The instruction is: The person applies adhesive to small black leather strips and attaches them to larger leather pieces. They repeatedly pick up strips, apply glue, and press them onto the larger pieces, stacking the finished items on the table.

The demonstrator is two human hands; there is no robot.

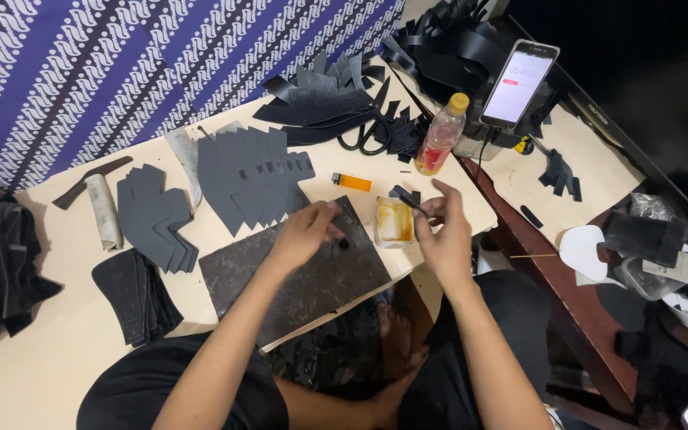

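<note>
My left hand (306,231) rests on a dark stone slab (296,279), its fingertips pinching a small black piece (342,243) against the slab. Raised beside a square tub of yellow glue (394,220), my right hand (443,231) holds a thin black brush or strip (408,197) over the tub. Stacks of cut grey leather pieces (252,175) lie just beyond the slab.
An orange lighter (351,182), black scissors (365,137) and a bottle with a yellow cap (441,135) lie behind the tub. A phone (518,82) stands propped at the right. More grey and black cut pieces (153,215) and a hammer (89,181) sit at the left.
</note>
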